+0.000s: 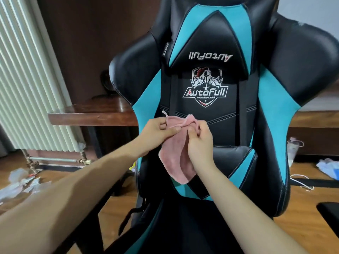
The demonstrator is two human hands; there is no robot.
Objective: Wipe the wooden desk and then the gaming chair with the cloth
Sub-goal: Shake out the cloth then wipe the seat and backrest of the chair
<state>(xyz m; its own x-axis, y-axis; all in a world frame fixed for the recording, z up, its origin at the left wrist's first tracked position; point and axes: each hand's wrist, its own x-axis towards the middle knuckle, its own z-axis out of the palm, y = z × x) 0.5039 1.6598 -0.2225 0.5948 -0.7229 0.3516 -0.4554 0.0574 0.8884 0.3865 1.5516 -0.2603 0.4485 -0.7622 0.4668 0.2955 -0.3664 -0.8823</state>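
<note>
the pink cloth hangs in front of the chair backrest, just below the logo; whether it touches the backrest i cannot tell. the left grip pinches its top edge between thumb and curled fingers. the right grip pinches the same edge just beside it. the table stands behind the chair, near a radiator.
</note>
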